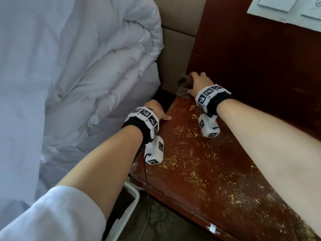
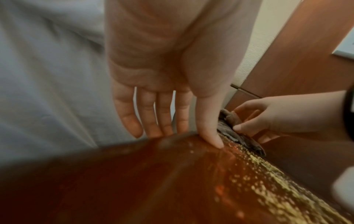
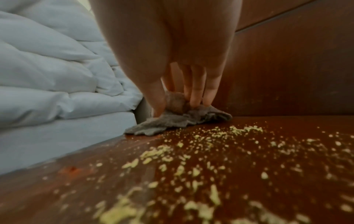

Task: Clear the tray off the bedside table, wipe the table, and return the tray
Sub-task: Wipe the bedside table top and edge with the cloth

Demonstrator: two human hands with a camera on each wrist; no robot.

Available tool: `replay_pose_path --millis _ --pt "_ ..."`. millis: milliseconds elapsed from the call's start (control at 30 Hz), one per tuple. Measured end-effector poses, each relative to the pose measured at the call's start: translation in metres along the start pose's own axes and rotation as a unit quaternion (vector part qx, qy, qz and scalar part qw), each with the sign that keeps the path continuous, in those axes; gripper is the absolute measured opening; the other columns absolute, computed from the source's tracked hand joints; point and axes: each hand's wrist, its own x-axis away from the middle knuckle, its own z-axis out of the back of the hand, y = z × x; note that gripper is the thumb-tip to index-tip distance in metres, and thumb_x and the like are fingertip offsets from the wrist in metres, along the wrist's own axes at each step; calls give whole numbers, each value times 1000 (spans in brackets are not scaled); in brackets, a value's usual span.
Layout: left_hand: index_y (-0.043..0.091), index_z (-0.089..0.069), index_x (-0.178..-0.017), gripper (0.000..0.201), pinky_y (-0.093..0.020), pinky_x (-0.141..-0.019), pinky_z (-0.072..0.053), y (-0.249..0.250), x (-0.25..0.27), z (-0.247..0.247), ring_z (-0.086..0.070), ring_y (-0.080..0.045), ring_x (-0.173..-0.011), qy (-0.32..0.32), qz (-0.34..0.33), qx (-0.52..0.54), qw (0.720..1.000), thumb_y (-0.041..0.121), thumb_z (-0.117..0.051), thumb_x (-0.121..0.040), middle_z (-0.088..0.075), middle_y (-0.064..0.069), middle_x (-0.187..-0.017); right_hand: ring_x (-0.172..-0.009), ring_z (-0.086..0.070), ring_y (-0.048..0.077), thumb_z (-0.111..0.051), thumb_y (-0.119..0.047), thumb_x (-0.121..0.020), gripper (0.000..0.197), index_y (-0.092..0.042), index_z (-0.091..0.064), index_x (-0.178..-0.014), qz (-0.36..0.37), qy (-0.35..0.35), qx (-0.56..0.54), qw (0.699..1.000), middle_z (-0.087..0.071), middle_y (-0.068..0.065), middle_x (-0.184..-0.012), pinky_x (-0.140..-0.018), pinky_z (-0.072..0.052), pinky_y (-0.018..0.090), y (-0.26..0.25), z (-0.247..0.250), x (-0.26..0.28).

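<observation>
Yellow crumbs (image 1: 187, 153) lie scattered over the glossy red-brown top of the bedside table (image 1: 225, 180), thickest along its near and right parts, thinning toward the far left corner. Below the table's near left corner, on the patterned floor, the rim of a white tray (image 1: 133, 192) shows beside my left forearm; what lies in it I cannot tell. My left hand (image 1: 156, 110) rests at the table's left edge, fingers straight and spread, the thumb (image 2: 210, 128) touching the top while the other fingers hang past the edge toward the bed. Farther back, at the far left corner, my right hand (image 1: 199, 80) pinches a bunched brown-grey cloth (image 1: 184, 86), thumb on one side and fingertips (image 3: 195, 97) pressing into its folds from the other; the cloth lies on the tabletop, one flap reaching the left edge. A crumpled white duvet (image 1: 78, 66) fills the bed to the left. Behind the table rise a beige padded headboard (image 1: 177, 49) and a dark wood wall panel (image 1: 260, 58).
</observation>
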Motion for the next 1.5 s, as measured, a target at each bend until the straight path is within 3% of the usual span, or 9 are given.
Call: replay_pose_path --millis 400,500,900,1000,1133,1233,1333,1400,1500 --pt "9 -56 -126 70 -29 -92 -48 -3 -1 0 -59 -24 -114 32 -11 -49 998 41 -79 -69 -61 -9 -125 -117 -42 33 -60 -16 -88 21 -7 -55 -107 24 95 -31 995 -44 16 -126 -89 -44 42 8 7 1" --pt "10 -52 -129 67 -28 -84 -43 -3 4 -1 -56 -25 -116 54 -36 -75 995 39 -76 -74 -58 -8 -128 -113 -47 32 -58 -18 -90 19 -5 -55 -103 23 149 -82 985 -49 15 -121 -87 -42 40 9 26 6" --pt "9 -43 -138 74 -32 -95 -43 -2 11 -4 -52 -27 -122 65 -39 -121 990 44 -70 -79 -53 -9 -136 -92 -56 30 -40 -1 -88 18 -17 -42 -96 31 287 -141 947 -61 11 -103 -66 -36 33 24 110 37" --pt "8 -40 -140 77 -33 -97 -42 -2 10 -4 -51 -28 -124 62 -31 -131 989 46 -69 -79 -51 -10 -138 -96 -60 30 -42 -4 -90 34 -21 -50 -118 41 218 -117 968 -62 12 -108 -77 -47 36 38 99 39" --pt "9 -41 -139 76 -34 -96 -44 0 11 -5 -53 -28 -122 60 -23 -148 987 48 -68 -79 -52 -10 -136 -110 -60 31 -51 -6 -90 33 -20 -62 -117 -16 5 26 1000 -62 11 -121 -86 -48 34 59 77 51" --pt "8 -44 -137 74 -34 -95 -45 1 10 -7 -54 -29 -120 63 -27 -154 986 49 -67 -80 -54 -11 -134 -107 -60 25 -59 -32 -90 43 -6 -58 -125 -52 -193 156 967 -62 12 -123 -84 -47 32 63 57 63" --pt "7 -43 -138 78 -35 -98 -46 0 8 -6 -54 -29 -120 56 -16 -158 986 51 -67 -78 -54 -12 -134 -97 -63 27 -58 -42 -90 45 -5 -62 -115 -58 -107 119 985 -66 12 -109 -71 -47 30 59 57 66" --pt "7 -46 -135 76 -35 -95 -47 -1 6 -5 -56 -29 -117 53 -16 -154 987 49 -69 -77 -56 -12 -131 -111 -58 31 -57 -37 -90 39 -13 -58 -121 -14 -8 68 998 -60 12 -121 -85 -48 35 55 55 62" --pt "6 -51 -129 69 -35 -89 -47 -3 5 -6 -58 -29 -113 61 -27 -152 986 48 -70 -78 -60 -12 -125 -134 -35 33 -58 -30 -91 57 -25 -36 -143 56 -74 54 994 -33 10 -148 -106 -37 42 44 38 57"
